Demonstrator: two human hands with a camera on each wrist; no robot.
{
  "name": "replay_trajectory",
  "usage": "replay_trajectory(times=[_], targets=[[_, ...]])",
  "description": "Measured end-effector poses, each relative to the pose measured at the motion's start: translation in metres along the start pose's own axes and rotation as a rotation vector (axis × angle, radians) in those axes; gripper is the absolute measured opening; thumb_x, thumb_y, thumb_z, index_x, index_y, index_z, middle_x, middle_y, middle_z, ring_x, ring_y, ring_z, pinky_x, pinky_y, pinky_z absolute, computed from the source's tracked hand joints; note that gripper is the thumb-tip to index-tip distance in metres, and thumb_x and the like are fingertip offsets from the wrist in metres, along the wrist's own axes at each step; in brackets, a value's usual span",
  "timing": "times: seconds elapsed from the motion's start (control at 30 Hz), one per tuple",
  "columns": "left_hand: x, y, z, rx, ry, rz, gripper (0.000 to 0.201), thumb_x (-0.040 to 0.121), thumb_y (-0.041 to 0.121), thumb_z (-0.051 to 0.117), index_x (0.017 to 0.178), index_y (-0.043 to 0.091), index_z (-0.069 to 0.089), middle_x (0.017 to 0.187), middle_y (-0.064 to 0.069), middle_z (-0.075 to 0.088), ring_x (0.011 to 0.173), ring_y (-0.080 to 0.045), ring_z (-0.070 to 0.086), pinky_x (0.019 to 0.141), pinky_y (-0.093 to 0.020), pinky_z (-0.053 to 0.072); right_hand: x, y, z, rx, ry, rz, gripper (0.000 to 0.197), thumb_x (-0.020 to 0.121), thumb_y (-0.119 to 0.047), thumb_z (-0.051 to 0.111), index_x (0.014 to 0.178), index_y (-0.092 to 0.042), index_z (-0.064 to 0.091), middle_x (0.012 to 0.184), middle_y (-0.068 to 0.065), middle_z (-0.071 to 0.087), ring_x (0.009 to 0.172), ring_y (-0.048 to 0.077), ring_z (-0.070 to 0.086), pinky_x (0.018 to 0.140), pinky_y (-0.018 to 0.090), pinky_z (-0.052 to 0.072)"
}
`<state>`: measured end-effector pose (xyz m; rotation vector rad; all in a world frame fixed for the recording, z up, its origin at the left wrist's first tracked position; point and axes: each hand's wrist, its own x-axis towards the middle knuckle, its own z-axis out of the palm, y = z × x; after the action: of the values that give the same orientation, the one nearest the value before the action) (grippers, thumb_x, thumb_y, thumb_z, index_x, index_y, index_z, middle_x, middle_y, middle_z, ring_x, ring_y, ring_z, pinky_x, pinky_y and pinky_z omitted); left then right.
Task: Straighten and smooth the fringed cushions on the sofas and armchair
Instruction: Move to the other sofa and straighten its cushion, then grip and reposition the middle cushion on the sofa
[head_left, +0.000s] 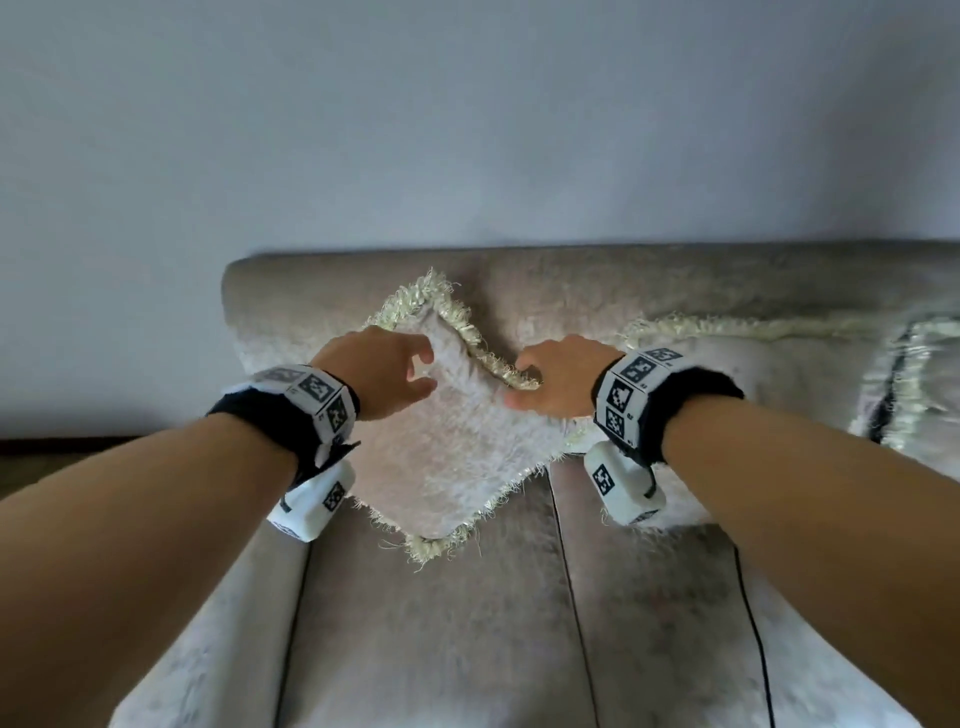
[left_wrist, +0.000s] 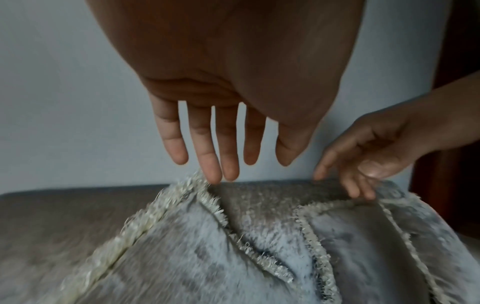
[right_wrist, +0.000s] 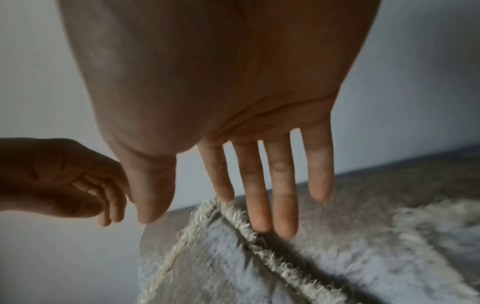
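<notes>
Two hands reach over a grey fringed cushion (head_left: 447, 447) that stands on one corner, diamond-wise, against the left end of a beige sofa (head_left: 649, 613): the left hand (head_left: 382, 374) hangs above its upper left face with fingers (left_wrist: 207, 156) straight and spread, gripping nothing, the tips just at the top corner's fringe. The right hand (head_left: 558, 376) is likewise loose and extended, its fingers (right_wrist: 283, 197) resting along the cushion's fringed upper right edge. A second fringed cushion (head_left: 769, 364) leans against the backrest further right.
</notes>
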<state>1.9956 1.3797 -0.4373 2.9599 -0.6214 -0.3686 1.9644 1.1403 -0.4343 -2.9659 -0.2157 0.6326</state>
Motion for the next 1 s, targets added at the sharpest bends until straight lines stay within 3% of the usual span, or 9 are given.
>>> replay_trajectory(times=[0.13, 0.3, 0.5, 0.63, 0.77, 0.8, 0.87, 1.0], targets=[[-0.04, 0.042, -0.031, 0.083, -0.037, 0.099, 0.042, 0.095, 0.055, 0.053, 0.134, 0.042, 0.053, 0.114, 0.018, 0.071, 0.115, -0.014, 0.06, 0.101, -0.042, 0.047, -0.079, 0.009, -0.019, -0.039, 0.039, 0.051, 0.071, 0.09, -0.067, 0.051, 0.145, -0.024, 0.044, 0.138, 0.001, 0.056, 0.117, 0.023, 0.057, 0.086, 0.032, 0.043], [-0.092, 0.094, -0.039, 0.087, -0.087, 0.256, 0.042, 0.094, 0.055, 0.056, 0.134, 0.044, 0.052, 0.116, 0.019, 0.07, 0.114, -0.01, 0.062, 0.105, -0.044, 0.046, -0.171, 0.02, -0.015, -0.086, 0.052, 0.171, 0.069, 0.091, -0.064, 0.052, 0.146, -0.024, 0.043, 0.146, 0.002, 0.05, 0.128, 0.024, 0.05, 0.1, 0.037, 0.042], [-0.126, 0.16, -0.049, 0.157, -0.096, 0.371, 0.048, 0.093, 0.056, 0.056, 0.139, 0.043, 0.049, 0.12, 0.015, 0.069, 0.116, -0.014, 0.061, 0.103, -0.043, 0.046, -0.259, 0.033, -0.017, -0.077, 0.096, 0.224, 0.064, 0.092, -0.059, 0.054, 0.146, -0.026, 0.044, 0.142, 0.001, 0.054, 0.119, 0.022, 0.057, 0.086, 0.029, 0.041], [-0.132, 0.206, -0.057, 0.222, -0.076, 0.418, 0.045, 0.092, 0.06, 0.053, 0.134, 0.043, 0.05, 0.121, 0.013, 0.068, 0.115, -0.015, 0.059, 0.099, -0.044, 0.047, -0.298, 0.053, -0.02, -0.073, 0.122, 0.26, 0.063, 0.091, -0.061, 0.055, 0.144, -0.027, 0.045, 0.133, 0.003, 0.058, 0.114, 0.023, 0.058, 0.079, 0.03, 0.042], [-0.134, 0.241, -0.068, 0.263, -0.069, 0.434, 0.047, 0.092, 0.06, 0.052, 0.135, 0.043, 0.048, 0.12, 0.015, 0.068, 0.118, -0.015, 0.056, 0.098, -0.04, 0.046, -0.32, 0.075, -0.029, -0.063, 0.149, 0.265, 0.064, 0.091, -0.061, 0.055, 0.145, -0.028, 0.045, 0.136, 0.001, 0.056, 0.118, 0.023, 0.056, 0.086, 0.034, 0.044], [-0.129, 0.281, -0.072, 0.319, -0.037, 0.464, 0.047, 0.093, 0.059, 0.052, 0.136, 0.043, 0.048, 0.12, 0.017, 0.067, 0.12, -0.014, 0.054, 0.099, -0.038, 0.044, -0.346, 0.105, -0.035, -0.056, 0.189, 0.263, 0.064, 0.091, -0.061, 0.055, 0.145, -0.027, 0.044, 0.137, 0.001, 0.056, 0.12, 0.023, 0.056, 0.087, 0.034, 0.043], [-0.129, 0.286, -0.082, 0.303, -0.039, 0.451, 0.046, 0.093, 0.057, 0.052, 0.137, 0.043, 0.048, 0.119, 0.018, 0.067, 0.121, -0.013, 0.053, 0.101, -0.038, 0.043, -0.347, 0.111, -0.042, -0.054, 0.199, 0.253, 0.064, 0.092, -0.059, 0.055, 0.145, -0.025, 0.044, 0.136, 0.001, 0.057, 0.121, 0.023, 0.054, 0.085, 0.032, 0.04], [-0.105, 0.366, -0.081, 0.314, 0.006, 0.475, 0.044, 0.094, 0.054, 0.054, 0.136, 0.039, 0.051, 0.117, 0.015, 0.069, 0.118, -0.015, 0.055, 0.101, -0.037, 0.043, -0.383, 0.185, -0.05, -0.053, 0.251, 0.232, 0.064, 0.093, -0.057, 0.055, 0.145, -0.022, 0.045, 0.136, 0.0, 0.057, 0.124, 0.022, 0.052, 0.09, 0.032, 0.041]])
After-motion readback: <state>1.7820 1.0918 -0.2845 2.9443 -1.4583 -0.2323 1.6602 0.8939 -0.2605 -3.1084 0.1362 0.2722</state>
